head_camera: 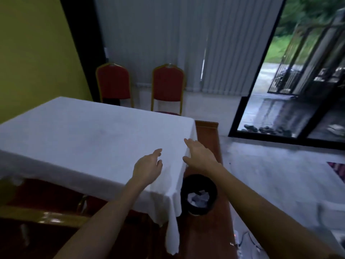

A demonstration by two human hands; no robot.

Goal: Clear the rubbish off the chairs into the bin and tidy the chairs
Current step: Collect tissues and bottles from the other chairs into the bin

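Two red chairs with gold frames stand beyond the far edge of the table: the left chair (113, 83) and the right chair (167, 83). Their seats are hidden by the white-clothed table (78, 139). A black bin (199, 194) with crumpled white paper inside sits on the floor at the table's near right corner. My left hand (147, 168) hovers over the tablecloth's near right edge, fingers apart, holding nothing. My right hand (200, 156) is stretched out flat past the table's right edge, above the bin, also empty.
A red-brown wooden platform (207, 131) runs along the table's right side. Another chair's gold frame (82, 202) shows under the table's near edge. An open glass door (280, 116) at the right leads outside, with shoes by the sill. Grey blinds cover the back wall.
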